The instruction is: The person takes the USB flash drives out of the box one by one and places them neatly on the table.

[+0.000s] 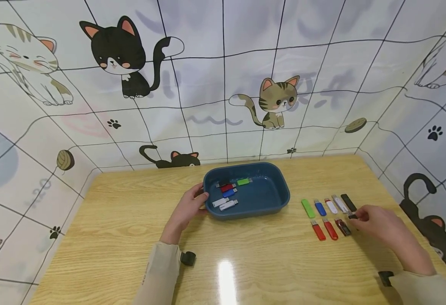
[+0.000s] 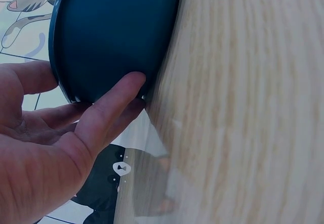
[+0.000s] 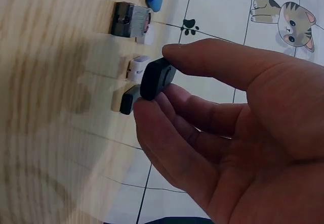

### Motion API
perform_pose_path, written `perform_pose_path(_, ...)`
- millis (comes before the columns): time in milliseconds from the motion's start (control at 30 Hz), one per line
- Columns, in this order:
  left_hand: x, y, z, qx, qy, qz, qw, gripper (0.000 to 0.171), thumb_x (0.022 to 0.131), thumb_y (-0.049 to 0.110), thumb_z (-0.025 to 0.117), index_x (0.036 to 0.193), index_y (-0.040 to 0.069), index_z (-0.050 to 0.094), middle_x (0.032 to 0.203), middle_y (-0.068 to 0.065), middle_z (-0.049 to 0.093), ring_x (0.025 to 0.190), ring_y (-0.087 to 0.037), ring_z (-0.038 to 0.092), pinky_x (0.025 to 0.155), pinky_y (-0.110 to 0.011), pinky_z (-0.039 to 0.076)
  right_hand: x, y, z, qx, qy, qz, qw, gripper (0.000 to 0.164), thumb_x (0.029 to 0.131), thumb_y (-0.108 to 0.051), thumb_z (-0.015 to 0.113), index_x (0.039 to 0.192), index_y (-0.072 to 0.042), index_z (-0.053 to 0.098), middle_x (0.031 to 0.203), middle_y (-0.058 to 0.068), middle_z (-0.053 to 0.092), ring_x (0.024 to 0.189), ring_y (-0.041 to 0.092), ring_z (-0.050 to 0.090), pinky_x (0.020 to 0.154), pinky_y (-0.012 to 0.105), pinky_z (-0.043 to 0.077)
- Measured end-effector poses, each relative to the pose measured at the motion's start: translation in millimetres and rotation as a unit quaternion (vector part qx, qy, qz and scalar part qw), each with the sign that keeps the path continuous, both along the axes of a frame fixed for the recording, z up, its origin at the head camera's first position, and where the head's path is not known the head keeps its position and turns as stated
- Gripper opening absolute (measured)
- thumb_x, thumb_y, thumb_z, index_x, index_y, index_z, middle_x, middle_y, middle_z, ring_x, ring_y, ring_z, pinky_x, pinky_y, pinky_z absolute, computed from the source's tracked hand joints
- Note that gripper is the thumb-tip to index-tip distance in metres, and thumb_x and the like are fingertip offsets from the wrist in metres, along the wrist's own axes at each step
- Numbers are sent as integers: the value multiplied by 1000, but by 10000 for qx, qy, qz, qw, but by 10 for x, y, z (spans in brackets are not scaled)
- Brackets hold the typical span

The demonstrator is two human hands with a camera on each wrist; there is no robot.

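Observation:
My right hand (image 1: 384, 226) pinches a black USB flash drive (image 3: 156, 80) between thumb and fingertips, just over the table's right side. Beside it lie two rows of flash drives: green (image 1: 308, 208), blue (image 1: 320, 207), white (image 1: 331, 206), silver (image 1: 340, 204) and black (image 1: 348, 203) behind, two red ones and a dark red one (image 1: 342, 227) in front. My left hand (image 1: 188, 208) grips the left end of a dark blue plastic basin (image 1: 262, 214), thumb at the rim and fingers against the outer wall. Inside the basin lie several flash drives: black, red, blue, green (image 1: 243, 181) and two white.
The wooden table (image 1: 131, 220) meets cat-printed wall sheets (image 1: 204, 106) at the back and both sides. Black bands (image 1: 187, 258) sit at both wrists. A bright light reflection lies near the table's front.

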State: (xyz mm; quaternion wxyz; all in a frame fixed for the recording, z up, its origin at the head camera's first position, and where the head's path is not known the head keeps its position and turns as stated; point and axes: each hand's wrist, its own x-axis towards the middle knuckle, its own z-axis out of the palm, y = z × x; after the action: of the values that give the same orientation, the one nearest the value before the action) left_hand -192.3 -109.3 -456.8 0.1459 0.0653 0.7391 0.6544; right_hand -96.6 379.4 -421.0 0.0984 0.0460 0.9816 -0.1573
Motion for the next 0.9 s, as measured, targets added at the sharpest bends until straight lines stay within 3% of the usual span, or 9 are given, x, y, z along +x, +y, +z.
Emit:
perform_pose_path(500,-11,1,-2,34,-12,34,10000,47,101,12,46,146,0,39,139,-23,46,103,-36,62,76,-45,57,-33,25,-108,195,-676,-57,9975,39,86,-33,69,91,6,64,78,10,59,68,22,50,58,37,43)
perform_pose_path(900,-14,-2,-9,58,-66,70,9999,48,101,13,47,147,-1,38,141,-22,45,103,-36,62,75,-44,57,-34,11,-155,297,-712,-135,9969,41,84,-32,70,93,7,65,81,14,62,69,23,50,59,40,44)
